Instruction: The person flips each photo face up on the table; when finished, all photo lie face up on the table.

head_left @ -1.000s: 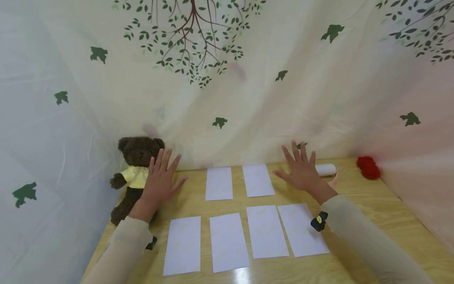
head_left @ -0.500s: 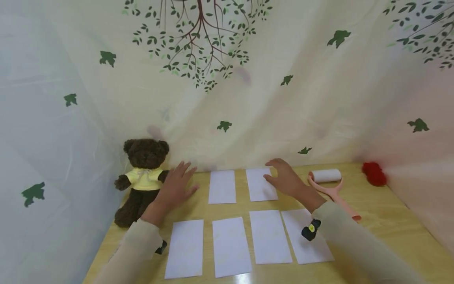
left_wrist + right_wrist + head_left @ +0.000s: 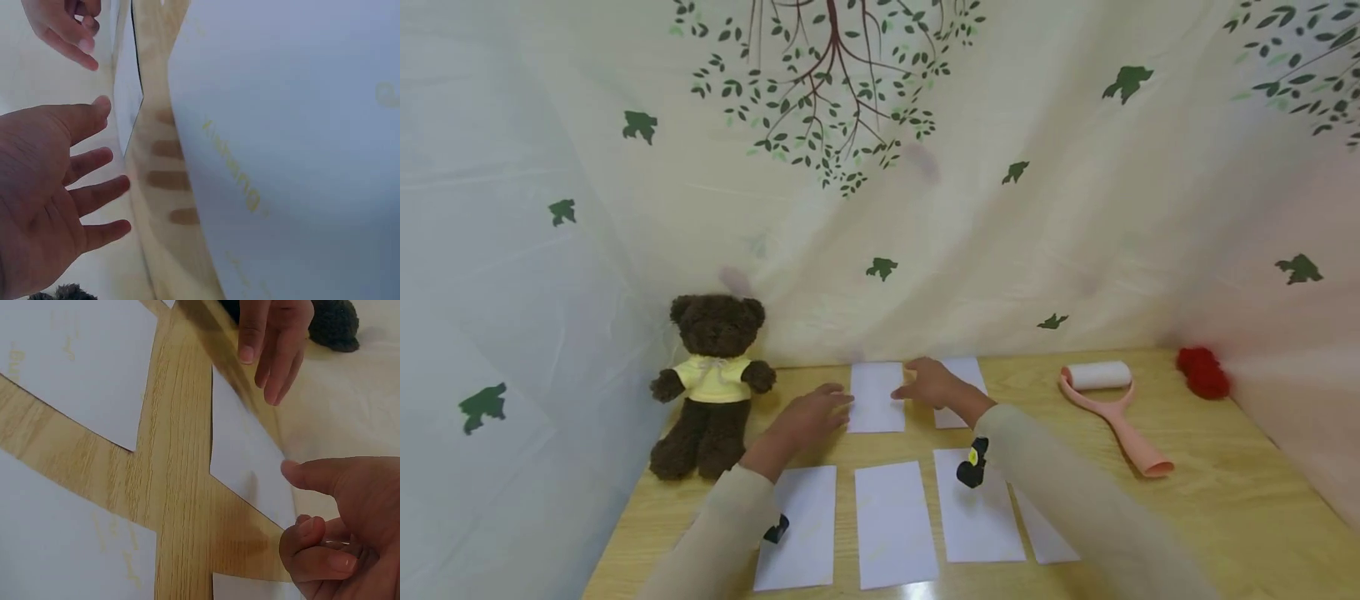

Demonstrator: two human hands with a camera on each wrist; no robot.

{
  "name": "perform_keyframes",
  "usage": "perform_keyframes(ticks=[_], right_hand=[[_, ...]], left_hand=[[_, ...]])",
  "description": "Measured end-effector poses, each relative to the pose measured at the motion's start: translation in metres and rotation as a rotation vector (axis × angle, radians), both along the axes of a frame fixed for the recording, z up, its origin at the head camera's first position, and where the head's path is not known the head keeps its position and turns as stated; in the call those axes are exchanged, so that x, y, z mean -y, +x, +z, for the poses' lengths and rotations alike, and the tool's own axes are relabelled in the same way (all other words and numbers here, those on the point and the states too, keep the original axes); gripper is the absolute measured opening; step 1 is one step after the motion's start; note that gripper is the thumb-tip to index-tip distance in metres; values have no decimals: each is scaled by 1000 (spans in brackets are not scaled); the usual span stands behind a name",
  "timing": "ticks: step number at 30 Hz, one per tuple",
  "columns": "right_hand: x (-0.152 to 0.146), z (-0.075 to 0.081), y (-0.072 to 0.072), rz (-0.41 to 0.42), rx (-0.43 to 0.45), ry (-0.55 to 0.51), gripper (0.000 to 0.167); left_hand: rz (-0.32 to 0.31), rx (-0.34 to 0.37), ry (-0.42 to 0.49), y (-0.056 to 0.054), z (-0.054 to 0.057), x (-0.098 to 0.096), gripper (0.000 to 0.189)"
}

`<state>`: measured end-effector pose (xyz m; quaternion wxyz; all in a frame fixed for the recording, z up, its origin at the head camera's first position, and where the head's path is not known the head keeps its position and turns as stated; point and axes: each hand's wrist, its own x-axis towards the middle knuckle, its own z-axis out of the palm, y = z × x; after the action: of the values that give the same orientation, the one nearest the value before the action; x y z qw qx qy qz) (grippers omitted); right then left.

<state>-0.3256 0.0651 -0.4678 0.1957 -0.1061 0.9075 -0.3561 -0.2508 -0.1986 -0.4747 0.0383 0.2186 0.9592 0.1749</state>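
White paper sheets with faint yellow lettering lie in two rows on the wooden table. Both hands flank the back left sheet [image 3: 877, 408]. At its left edge is the left hand [image 3: 808, 419], fingers loosely spread; the left wrist view shows it holding nothing, its finger shadows falling on the wood beside a front sheet [image 3: 300, 137]. The right hand [image 3: 934, 385] hovers at the sheet's right edge, overlapping the back right sheet [image 3: 964, 372] in the head view. Its thumb is extended and its other fingers bend loosely, with nothing between them in the right wrist view.
A brown teddy bear [image 3: 715, 379] in a yellow top sits at the back left. Toward the right lie a pink-handled lint roller [image 3: 1116, 412] and a red fuzzy object [image 3: 1202, 372]. Several sheets [image 3: 895, 525] form the front row. A leaf-printed curtain [image 3: 955, 250] hangs behind.
Both hands have come down and inward from beside the two back sheets to the back left sheet. The right hand's fingers went from spread to loosely bent. The lint roller is now uncovered.
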Motion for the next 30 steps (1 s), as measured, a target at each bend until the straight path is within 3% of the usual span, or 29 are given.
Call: perform_keyframes(ticks=[4,7,11,21,26,30], right_hand=[[10,-4,0,29,-6,59,94],[14,-1,-3,92,-46,142,98],[17,-2,-12,136,-71,225,99],[18,5,-14,118,5,233,98],[17,8,-15,132,6,261,92],[19,7,-20,118,32,208,84]], left_hand=[[-7,6,-70,-2,-10,-4,36],[-5,-11,-149,-2,-11,-7,35],[19,4,-147,-2,-8,-8,34],[53,48,-88,-4,-1,-8,33],[52,28,-114,-8,-1,-10,33],[59,37,-146,-11,-3,-11,34]])
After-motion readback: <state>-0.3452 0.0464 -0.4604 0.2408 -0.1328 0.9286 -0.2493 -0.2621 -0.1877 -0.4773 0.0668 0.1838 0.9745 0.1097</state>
